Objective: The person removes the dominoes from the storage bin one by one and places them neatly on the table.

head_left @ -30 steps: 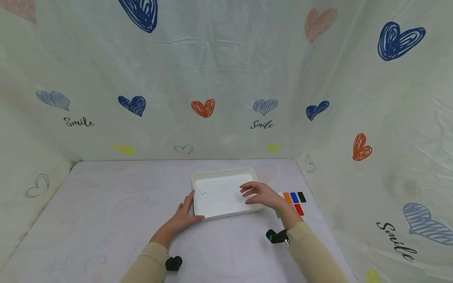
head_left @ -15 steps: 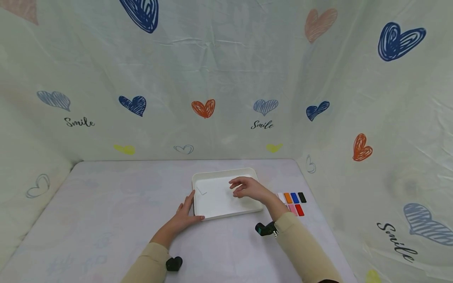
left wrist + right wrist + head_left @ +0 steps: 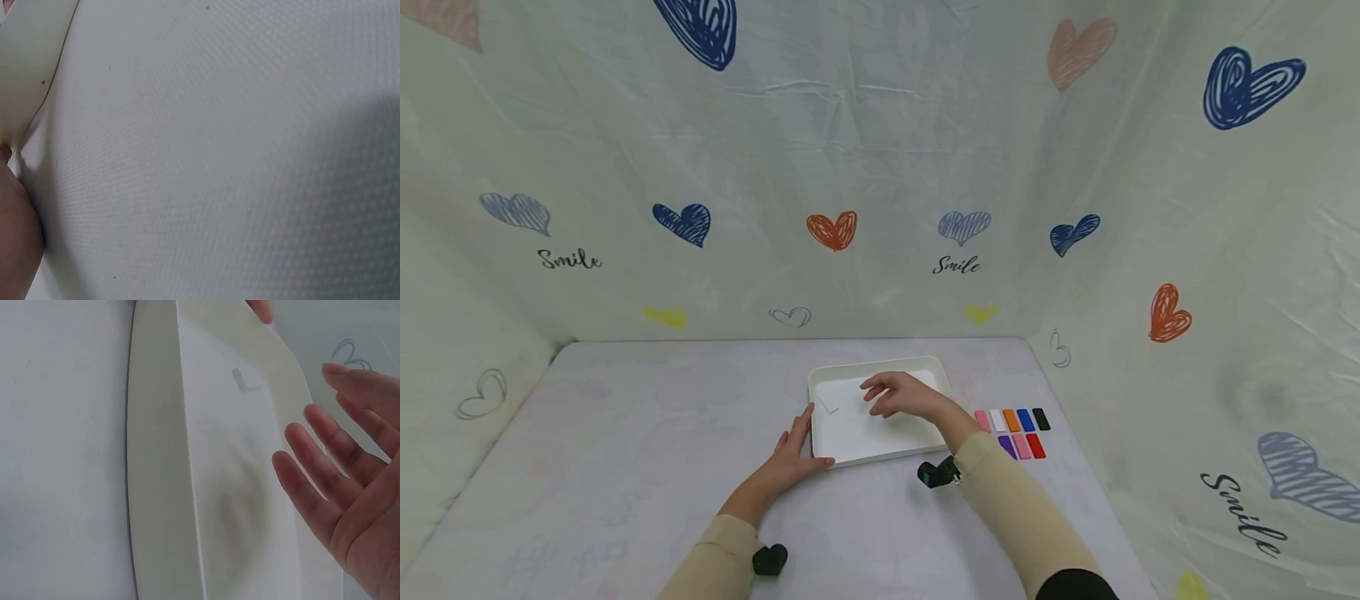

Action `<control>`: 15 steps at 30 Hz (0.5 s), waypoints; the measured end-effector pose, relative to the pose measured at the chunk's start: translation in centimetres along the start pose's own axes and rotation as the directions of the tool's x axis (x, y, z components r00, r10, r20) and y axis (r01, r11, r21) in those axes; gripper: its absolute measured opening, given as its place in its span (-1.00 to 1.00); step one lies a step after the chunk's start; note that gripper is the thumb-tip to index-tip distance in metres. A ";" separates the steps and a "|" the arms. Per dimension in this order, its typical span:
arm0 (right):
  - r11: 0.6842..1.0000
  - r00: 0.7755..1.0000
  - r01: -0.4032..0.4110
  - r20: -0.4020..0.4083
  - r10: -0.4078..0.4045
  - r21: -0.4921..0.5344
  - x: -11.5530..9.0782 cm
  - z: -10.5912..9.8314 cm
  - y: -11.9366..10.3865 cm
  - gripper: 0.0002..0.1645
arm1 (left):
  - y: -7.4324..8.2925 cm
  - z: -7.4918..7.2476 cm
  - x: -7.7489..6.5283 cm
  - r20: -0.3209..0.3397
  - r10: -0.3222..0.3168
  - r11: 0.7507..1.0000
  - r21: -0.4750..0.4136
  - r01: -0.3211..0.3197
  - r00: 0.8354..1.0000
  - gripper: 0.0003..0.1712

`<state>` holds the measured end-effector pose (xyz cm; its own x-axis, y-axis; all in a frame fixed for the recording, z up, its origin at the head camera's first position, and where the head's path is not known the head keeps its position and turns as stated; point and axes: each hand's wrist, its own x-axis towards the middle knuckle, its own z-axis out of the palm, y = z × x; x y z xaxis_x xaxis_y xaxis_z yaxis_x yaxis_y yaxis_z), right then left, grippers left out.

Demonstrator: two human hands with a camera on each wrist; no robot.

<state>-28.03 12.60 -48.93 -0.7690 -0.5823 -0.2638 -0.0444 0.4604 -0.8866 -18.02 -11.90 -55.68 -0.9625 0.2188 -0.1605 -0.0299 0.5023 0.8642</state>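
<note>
A shallow white rectangular tray [image 3: 880, 457] lies on the table, slightly askew. At its near left corner is my left hand [image 3: 786, 462], fingers straight along the left side and thumb at the front edge. The left wrist view catches part of this hand [image 3: 19, 231] beside the tray's outer wall [image 3: 31, 56]. My right hand [image 3: 904, 396] hovers above the tray with its fingers loosely bent. In the right wrist view the right hand's palm [image 3: 350, 494] holds nothing. A small V-shaped mark [image 3: 247, 381] shows on the tray's floor; I cannot tell what makes it.
Right of the tray, small coloured rectangular pieces lie in two rows, among them an orange piece [image 3: 1011, 420], a black piece [image 3: 1041, 418] and a red piece [image 3: 1035, 446]. My right forearm partly covers the near row. A heart-printed curtain [image 3: 880, 167] surrounds the table [image 3: 647, 433].
My right hand has moved left over the tray, away from the coloured pieces, and more of them show now. The left hand and the tray have stayed in place.
</note>
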 end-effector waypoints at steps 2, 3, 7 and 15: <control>1.000 1.000 0.000 0.009 0.000 -0.002 0.5 0.2 -0.1 -0.42 | 0.0 0.0 0.0 0.001 -0.002 1.000 0.001 0.002 1.000 0.27; 1.000 1.000 -0.002 0.013 0.002 0.000 0.8 0.4 -0.1 -0.42 | 0.0 -0.1 0.0 0.006 -0.008 1.000 0.001 0.008 1.000 0.27; 1.000 1.000 -0.018 0.025 0.018 0.001 1.7 0.8 -0.1 -0.42 | -0.1 -0.1 0.0 0.005 -0.001 1.000 -0.006 0.001 1.000 0.26; 0.998 0.999 -0.023 0.032 0.025 -0.061 3.3 1.6 -0.2 -0.43 | 0.0 -0.2 -0.1 0.003 0.009 1.000 -0.003 -0.009 1.000 0.25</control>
<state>-29.49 9.52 -50.25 -0.7489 -0.5919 -0.2980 -0.0655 0.5136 -0.8556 -17.99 -12.09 -55.58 -0.9618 0.2264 -0.1540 -0.0216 0.4979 0.8670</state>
